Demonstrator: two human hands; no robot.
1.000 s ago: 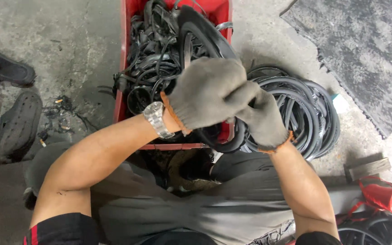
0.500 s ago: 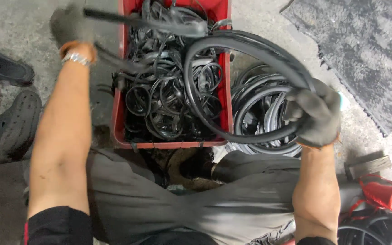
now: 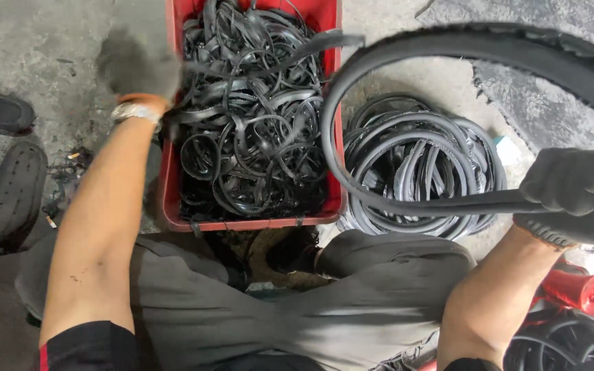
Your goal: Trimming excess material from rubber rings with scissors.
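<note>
- A red plastic crate (image 3: 173, 206) is seen at twelve o'clock from the seated person's knees, set on grey concrete and filled with a tangle of black rubber strips and rings (image 3: 256, 137).
- A large black tyre (image 3: 407, 48) is held up over the scene at one to three o'clock; its treaded arc runs across the top right, and its lower edge passes in front of the crate's right wall.
- A coiled pile of black tyres (image 3: 421, 165) is laid on the floor just beside the crate, at two o'clock.
- A grey mat (image 3: 544, 110) is spread at two o'clock, beyond the pile.
- The gloved right hand (image 3: 575, 196) is found at three o'clock, its fingers closed tight around the tyre's lower edge.
- The gloved left hand (image 3: 135, 69), blurred, is raised at ten o'clock by the crate's left wall; a thin black strip (image 3: 269, 58) is stretched from it, but the finger state cannot be told.
- Dark sandals (image 3: 8, 192) are left at nine o'clock.
</note>
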